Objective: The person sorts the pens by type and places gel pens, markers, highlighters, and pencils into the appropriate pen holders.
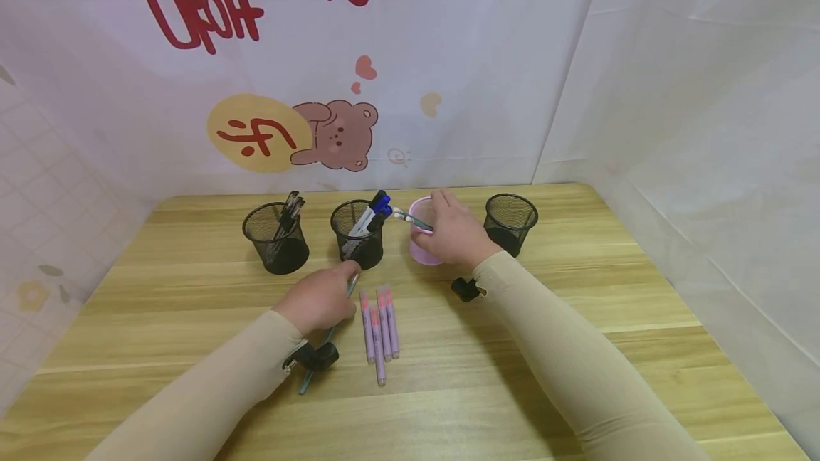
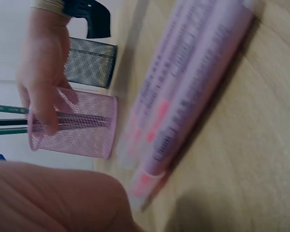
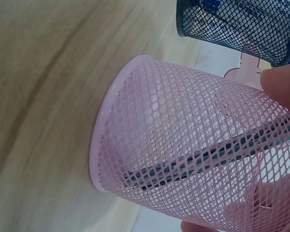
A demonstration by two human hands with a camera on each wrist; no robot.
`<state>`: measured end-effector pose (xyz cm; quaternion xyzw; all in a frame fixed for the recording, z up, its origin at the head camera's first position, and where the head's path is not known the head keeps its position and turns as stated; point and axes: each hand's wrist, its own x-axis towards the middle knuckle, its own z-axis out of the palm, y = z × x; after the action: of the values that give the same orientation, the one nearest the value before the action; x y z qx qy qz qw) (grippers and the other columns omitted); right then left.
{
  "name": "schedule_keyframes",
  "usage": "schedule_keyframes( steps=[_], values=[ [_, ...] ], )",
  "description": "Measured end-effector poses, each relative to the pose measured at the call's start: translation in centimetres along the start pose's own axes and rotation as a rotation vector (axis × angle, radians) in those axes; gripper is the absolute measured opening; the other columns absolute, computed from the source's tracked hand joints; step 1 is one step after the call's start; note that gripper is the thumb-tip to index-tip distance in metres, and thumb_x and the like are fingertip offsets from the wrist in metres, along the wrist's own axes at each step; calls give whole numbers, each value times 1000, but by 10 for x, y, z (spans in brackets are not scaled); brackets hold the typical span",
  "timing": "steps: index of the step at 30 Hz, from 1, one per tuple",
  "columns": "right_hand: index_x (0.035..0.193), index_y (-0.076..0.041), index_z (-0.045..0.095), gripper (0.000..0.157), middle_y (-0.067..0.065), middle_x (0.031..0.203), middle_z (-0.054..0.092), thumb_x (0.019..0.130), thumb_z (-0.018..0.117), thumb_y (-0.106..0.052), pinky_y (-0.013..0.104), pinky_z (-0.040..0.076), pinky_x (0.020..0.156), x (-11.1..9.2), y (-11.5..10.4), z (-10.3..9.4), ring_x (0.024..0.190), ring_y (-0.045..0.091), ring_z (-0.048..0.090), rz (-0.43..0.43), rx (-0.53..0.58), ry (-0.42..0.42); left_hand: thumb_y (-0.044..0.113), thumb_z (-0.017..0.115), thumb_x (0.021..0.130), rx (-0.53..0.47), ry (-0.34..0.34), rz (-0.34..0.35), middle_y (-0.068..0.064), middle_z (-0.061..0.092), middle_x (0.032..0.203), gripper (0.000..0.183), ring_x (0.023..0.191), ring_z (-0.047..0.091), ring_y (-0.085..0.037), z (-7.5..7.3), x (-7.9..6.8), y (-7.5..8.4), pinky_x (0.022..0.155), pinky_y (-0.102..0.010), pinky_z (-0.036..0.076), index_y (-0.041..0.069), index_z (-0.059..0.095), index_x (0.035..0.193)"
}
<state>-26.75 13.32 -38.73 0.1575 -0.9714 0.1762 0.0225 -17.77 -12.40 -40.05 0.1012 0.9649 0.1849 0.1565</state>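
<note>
My right hand [image 1: 456, 233] grips the pink mesh pen holder [image 3: 183, 140] near its rim, with fingers and thumb on either side of the wall. Green pencils [image 2: 9, 122] lean inside that holder, their ends sticking out past the rim on the left in the head view. Lower left on the table, my left hand [image 1: 320, 297] pinches a green pencil [image 1: 306, 381], which runs under the hand and slants toward the near edge. Purple highlighters [image 1: 378, 343] with pink bands lie just right of the left hand; they show large in the left wrist view.
A black mesh holder [image 1: 288, 256] with dark pens stands at the far left. Beside it, another black holder [image 1: 366, 251] carries blue and black markers. A third black holder [image 1: 510, 212] is right of the right hand. A white printed curtain [image 1: 448, 34] hangs behind the wooden table [image 1: 608, 347].
</note>
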Motion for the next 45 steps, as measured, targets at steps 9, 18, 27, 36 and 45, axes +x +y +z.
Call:
schedule_keyframes(
  steps=[9, 18, 27, 36, 45],
  values=[
    [159, -1, 35, 90, 17, 162, 41, 92, 69, -50, 57, 48, 116, 0, 0, 0, 138, 45, 53, -1, 2, 3, 13, 69, 92, -143, 33, 21, 0, 52, 66, 65, 49, 48, -14, -11, -11, 6, 46, -27, 39, 20, 46, 153],
    [159, 0, 34, 91, 17, 163, 40, 92, 69, -50, 57, 48, 115, 0, 0, 0, 138, 45, 53, 3, 9, 4, 9, 60, 92, -274, 103, 109, -3, 59, 81, 64, 57, 49, -16, -31, -20, 14, 51, -30, 40, 22, 41, 152],
    [161, 0, 32, 93, 17, 165, 38, 93, 68, -51, 56, 49, 115, 0, 0, 0, 139, 46, 53, 5, -1, 1, 8, 60, 91, -548, 272, 202, -7, 62, 91, 63, 59, 50, -17, -40, -18, 18, 53, -30, 43, 19, 38, 149],
    [160, 0, 33, 92, 17, 164, 39, 92, 68, -51, 57, 49, 115, 0, 1, 1, 137, 46, 53, 0, 3, 6, 0, 58, 98, -896, 549, 292, -10, 60, 90, 61, 65, 60, -16, -37, -9, 25, 62, -25, 54, 15, 27, 148],
    [158, 0, 36, 89, 16, 159, 43, 92, 67, -51, 56, 52, 112, 0, 1, 2, 131, 43, 57, -7, 7, 20, -3, 57, 101, -1122, 800, 343, -8, 56, 96, 58, 70, 68, -15, -36, 4, 35, 74, -27, 63, 17, 24, 145]
  ],
)
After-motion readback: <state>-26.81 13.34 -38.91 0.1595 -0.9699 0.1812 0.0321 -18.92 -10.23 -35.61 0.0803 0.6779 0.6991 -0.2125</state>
